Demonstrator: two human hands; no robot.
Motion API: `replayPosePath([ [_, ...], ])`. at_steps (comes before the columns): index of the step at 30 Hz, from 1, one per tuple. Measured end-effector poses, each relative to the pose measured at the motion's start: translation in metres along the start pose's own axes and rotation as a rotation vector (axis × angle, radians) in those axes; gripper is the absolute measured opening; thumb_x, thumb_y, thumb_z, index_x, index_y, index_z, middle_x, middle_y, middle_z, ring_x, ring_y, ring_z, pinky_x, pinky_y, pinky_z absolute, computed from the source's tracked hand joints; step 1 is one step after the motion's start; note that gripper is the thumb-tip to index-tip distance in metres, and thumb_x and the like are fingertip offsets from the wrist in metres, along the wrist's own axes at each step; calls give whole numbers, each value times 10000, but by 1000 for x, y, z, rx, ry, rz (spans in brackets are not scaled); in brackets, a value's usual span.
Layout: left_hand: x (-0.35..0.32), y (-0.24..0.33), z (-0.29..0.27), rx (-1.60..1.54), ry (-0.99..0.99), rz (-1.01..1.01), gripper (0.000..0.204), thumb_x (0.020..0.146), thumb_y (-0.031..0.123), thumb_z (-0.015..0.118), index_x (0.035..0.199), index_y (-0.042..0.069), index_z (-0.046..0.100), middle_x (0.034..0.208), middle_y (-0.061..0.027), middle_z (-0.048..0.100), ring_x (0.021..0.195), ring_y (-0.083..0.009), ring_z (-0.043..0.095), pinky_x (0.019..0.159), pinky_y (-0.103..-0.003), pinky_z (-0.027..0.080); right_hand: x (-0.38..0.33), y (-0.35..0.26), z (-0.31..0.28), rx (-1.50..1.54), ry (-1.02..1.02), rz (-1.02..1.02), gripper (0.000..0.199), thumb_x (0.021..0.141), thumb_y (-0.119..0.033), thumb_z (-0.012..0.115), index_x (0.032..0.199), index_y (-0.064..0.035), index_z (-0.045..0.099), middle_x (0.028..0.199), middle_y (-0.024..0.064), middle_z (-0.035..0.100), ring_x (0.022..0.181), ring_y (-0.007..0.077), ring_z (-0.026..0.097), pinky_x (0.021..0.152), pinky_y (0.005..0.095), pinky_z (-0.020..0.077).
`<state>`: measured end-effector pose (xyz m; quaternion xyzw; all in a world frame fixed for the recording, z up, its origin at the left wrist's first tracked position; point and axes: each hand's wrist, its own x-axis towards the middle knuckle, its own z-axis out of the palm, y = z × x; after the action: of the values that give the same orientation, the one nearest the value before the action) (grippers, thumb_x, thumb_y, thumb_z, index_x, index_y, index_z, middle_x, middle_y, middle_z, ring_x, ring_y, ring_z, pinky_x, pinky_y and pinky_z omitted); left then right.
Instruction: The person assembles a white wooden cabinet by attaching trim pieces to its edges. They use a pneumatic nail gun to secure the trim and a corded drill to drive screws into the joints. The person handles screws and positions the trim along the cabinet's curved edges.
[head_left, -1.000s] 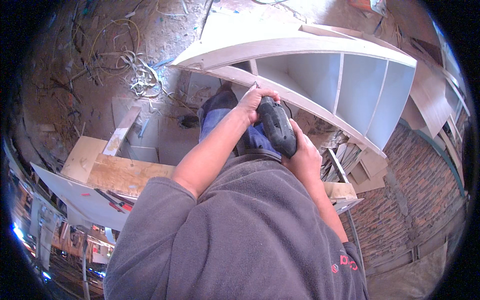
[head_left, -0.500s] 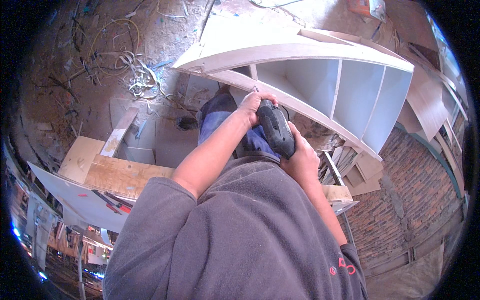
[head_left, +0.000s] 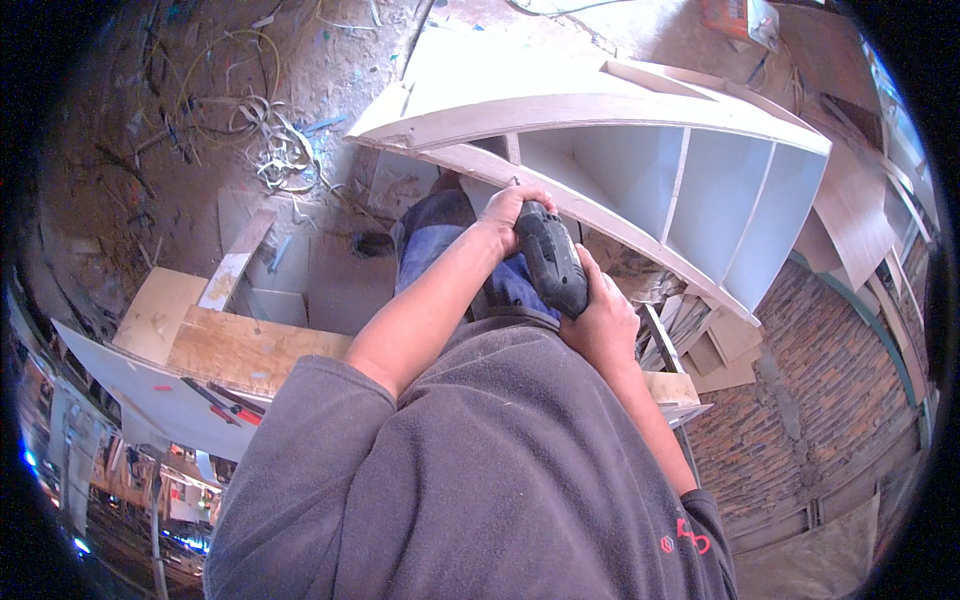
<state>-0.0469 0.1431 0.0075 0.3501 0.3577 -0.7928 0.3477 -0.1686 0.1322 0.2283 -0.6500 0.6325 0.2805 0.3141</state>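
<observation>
Both my hands are on a black handheld power tool [head_left: 551, 262], long and rounded; its exact kind cannot be made out from above. My left hand [head_left: 512, 214] is closed round its front end, right by the near edge of a white curved cabinet frame [head_left: 600, 205]. Around the side of its rear end, my right hand [head_left: 606, 312] is wrapped, with some fingers hidden beneath the tool. A thin pointed bit of something shows just past my left hand. Whether the tool touches the frame's edge is hidden.
Pale dividers split the cabinet's inside into compartments. Behind me on the left stands a wooden board [head_left: 250, 345] with red-handled tools [head_left: 235, 408] near it. Tangled strips [head_left: 285, 160] litter the floor. Wood offcuts [head_left: 725, 350] and brick paving [head_left: 815, 390] lie to the right.
Hardly anything differs: the view has shifted slightly, and both hands keep their hold on the power tool in about the same place.
</observation>
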Motion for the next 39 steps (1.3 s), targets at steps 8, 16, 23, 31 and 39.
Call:
replayPosePath([
  [8, 8, 0, -4, -9, -13, -11, 93, 802, 0, 681, 866, -8, 614, 769, -149, 650, 682, -261, 669, 682, -430, 615, 6, -1, -1, -16, -8, -1, 902, 686, -167, 784, 1522, -299, 472, 1113, 124, 702, 936, 412, 732, 767, 517, 595],
  [16, 17, -2, -10, -49, 20, 0, 110, 813, 2, 678, 886, 11, 595, 767, -142, 635, 684, -258, 665, 685, -438, 614, 10, 0, -4, -68, 1, -57, 857, 707, -178, 782, 1509, -288, 501, 1101, 130, 702, 913, 396, 738, 743, 500, 596],
  [23, 26, -4, -20, -100, 59, 54, 190, 829, 87, 714, 959, 20, 593, 790, -128, 639, 679, -270, 667, 699, -459, 613, 18, -2, -13, -143, -25, -77, 860, 698, -126, 743, 1511, -280, 509, 1091, 137, 693, 953, 401, 720, 792, 504, 587],
  [31, -29, 17, -34, 404, 290, 128, 950, 916, 548, 709, 1508, -101, 349, 1348, -308, 543, 1243, -402, 576, 1029, -501, 523, -26, 24, -10, 79, 103, -141, 775, 757, -199, 762, 1497, -262, 539, 1090, 166, 713, 957, 391, 727, 815, 503, 587],
  [39, -53, 45, -35, 1330, 291, 675, 298, 928, 254, 771, 1035, -15, 699, 897, -101, 722, 768, -192, 709, 720, -330, 594, -111, 100, 36, 458, 224, 336, 756, 752, -185, 723, 1485, -268, 555, 1161, 198, 724, 1096, 399, 688, 920, 495, 552],
])
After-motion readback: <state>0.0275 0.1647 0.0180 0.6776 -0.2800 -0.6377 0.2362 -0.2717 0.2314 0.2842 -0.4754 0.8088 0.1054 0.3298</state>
